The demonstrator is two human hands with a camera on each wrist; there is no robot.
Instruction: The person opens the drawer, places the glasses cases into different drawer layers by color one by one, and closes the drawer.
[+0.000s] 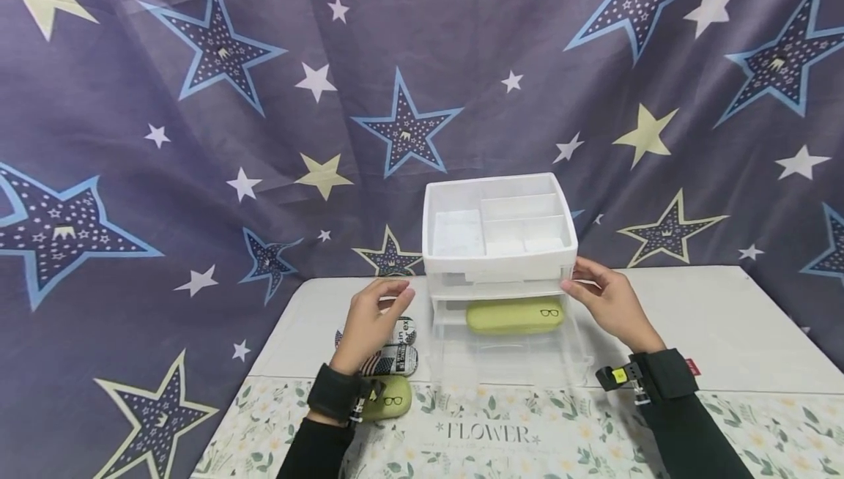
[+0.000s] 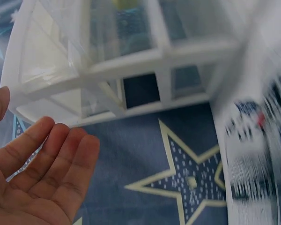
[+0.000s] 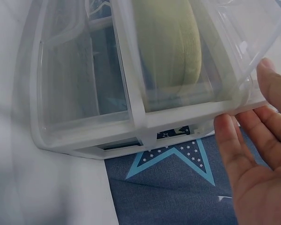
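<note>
A white drawer organizer (image 1: 499, 266) with clear drawers and a divided top tray stands on the table. Inside it, below the top drawer, lies a green glasses case (image 1: 514, 316), seen through clear plastic in the right wrist view. My right hand (image 1: 613, 299) is at the organizer's right side, fingertips against its edge and thumb near the front corner. Left of the organizer, my left hand (image 1: 372, 318) has its fingers loosely bent around nothing, close to the upper side edge. Under the left wrist lie another green glasses case (image 1: 395, 398) and two newspaper-print cases (image 1: 398, 360), partly hidden by the hand.
A floral mat (image 1: 488, 431) lettered FLOWER covers the table's near part; the white tabletop (image 1: 686, 318) shows behind it. A star-patterned curtain (image 1: 461, 47) hangs right behind the organizer. The lower clear drawer front (image 1: 508, 362) juts toward me.
</note>
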